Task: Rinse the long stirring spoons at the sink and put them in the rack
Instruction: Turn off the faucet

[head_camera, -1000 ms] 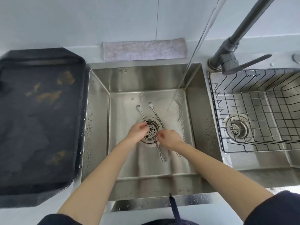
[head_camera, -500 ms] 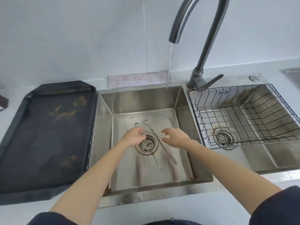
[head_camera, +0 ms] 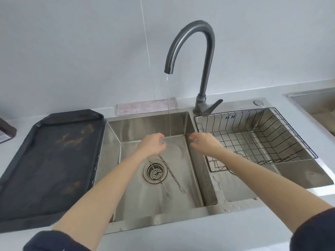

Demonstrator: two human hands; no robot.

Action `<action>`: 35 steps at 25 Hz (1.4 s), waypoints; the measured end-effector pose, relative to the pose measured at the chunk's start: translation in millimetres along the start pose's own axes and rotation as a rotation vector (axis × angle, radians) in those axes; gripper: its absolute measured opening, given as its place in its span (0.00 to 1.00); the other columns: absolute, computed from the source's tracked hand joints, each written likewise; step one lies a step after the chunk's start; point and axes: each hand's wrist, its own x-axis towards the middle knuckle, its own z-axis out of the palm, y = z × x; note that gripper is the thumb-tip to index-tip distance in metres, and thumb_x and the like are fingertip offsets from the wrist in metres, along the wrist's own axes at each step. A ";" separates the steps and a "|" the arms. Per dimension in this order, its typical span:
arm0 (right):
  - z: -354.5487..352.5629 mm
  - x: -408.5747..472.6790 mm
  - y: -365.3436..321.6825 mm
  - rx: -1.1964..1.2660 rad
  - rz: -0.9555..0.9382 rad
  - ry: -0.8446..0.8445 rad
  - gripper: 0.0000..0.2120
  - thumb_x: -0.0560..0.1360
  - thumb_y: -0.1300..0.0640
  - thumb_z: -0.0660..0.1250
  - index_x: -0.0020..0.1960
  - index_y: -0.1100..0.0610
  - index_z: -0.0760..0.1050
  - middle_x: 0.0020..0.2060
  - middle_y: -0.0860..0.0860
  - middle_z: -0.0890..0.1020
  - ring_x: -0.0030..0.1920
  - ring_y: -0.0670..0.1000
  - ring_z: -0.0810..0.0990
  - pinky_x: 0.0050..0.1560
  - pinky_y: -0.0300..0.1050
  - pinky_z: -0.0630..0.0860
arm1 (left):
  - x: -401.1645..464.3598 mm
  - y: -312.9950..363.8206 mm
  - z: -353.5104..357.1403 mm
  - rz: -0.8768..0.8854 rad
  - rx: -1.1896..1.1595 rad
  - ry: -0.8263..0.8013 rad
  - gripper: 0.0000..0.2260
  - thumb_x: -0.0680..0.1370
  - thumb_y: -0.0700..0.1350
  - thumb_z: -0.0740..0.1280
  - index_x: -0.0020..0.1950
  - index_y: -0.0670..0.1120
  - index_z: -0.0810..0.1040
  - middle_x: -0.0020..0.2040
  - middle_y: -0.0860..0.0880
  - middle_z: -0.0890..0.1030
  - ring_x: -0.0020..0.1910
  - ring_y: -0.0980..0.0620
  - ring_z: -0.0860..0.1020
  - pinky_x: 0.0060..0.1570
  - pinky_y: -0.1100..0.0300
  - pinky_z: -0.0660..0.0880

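Two long thin metal stirring spoons lie on the floor of the left sink basin (head_camera: pixel 197 182). One spoon (head_camera: pixel 162 185) crosses the drain strainer (head_camera: pixel 155 172); the other spoon (head_camera: pixel 172 173) lies just right of it, forked end toward me. My left hand (head_camera: pixel 152 145) hovers above their far ends, fingers loosely curled, holding nothing. My right hand (head_camera: pixel 204 144) is raised at the basin's right wall, fingers apart and empty. A thin stream of water (head_camera: pixel 169 113) falls from the grey faucet (head_camera: pixel 197 57) between both hands. The black wire rack (head_camera: pixel 268 138) sits in the right basin.
A dark tray (head_camera: pixel 49 160) with brown stains rests on the counter left of the sink. A folded pinkish cloth (head_camera: pixel 146 106) lies behind the basin against the wall. The faucet lever (head_camera: pixel 211 107) points right. Another steel basin edge (head_camera: pixel 315 100) shows at far right.
Both hands have lifted off the spoons near the drain and risen toward the water stream. The spoons stay on the basin floor. The camera has tilted up, showing the whole faucet.
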 end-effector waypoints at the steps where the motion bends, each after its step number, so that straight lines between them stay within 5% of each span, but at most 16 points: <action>1: -6.7 -0.8 4.7 0.005 -0.005 0.021 0.19 0.76 0.59 0.59 0.66 0.58 0.72 0.62 0.56 0.78 0.63 0.57 0.76 0.63 0.53 0.74 | 1.0 9.1 -3.3 0.021 0.014 0.013 0.21 0.78 0.46 0.60 0.70 0.43 0.66 0.69 0.44 0.72 0.68 0.45 0.71 0.66 0.55 0.66; 16: -104.6 33.5 77.1 0.043 -0.080 0.292 0.13 0.76 0.61 0.60 0.58 0.59 0.76 0.56 0.57 0.78 0.55 0.57 0.79 0.57 0.52 0.76 | 66.1 128.3 -49.6 0.150 -0.058 0.192 0.20 0.78 0.47 0.60 0.69 0.43 0.67 0.67 0.44 0.74 0.64 0.46 0.73 0.64 0.55 0.68; 21: -116.5 63.2 80.8 0.057 -0.090 0.275 0.17 0.76 0.60 0.61 0.65 0.57 0.71 0.62 0.57 0.72 0.55 0.58 0.78 0.56 0.56 0.77 | 98.7 159.4 -74.0 0.142 -0.212 0.354 0.22 0.78 0.48 0.61 0.70 0.42 0.64 0.67 0.43 0.73 0.64 0.45 0.73 0.64 0.56 0.68; 27: -120.3 96.6 89.1 0.138 -0.062 0.248 0.12 0.75 0.62 0.63 0.57 0.59 0.78 0.54 0.57 0.80 0.53 0.56 0.79 0.55 0.48 0.75 | 134.5 186.2 -96.7 0.101 -0.424 0.482 0.26 0.76 0.50 0.63 0.71 0.42 0.63 0.68 0.44 0.72 0.66 0.47 0.72 0.64 0.58 0.67; 35: -122.4 104.6 95.9 0.209 -0.081 0.236 0.07 0.74 0.63 0.66 0.48 0.61 0.82 0.46 0.57 0.84 0.43 0.49 0.75 0.47 0.40 0.72 | 149.5 201.1 -94.9 0.180 -0.656 0.574 0.14 0.76 0.48 0.64 0.59 0.42 0.75 0.51 0.47 0.80 0.49 0.51 0.78 0.58 0.58 0.75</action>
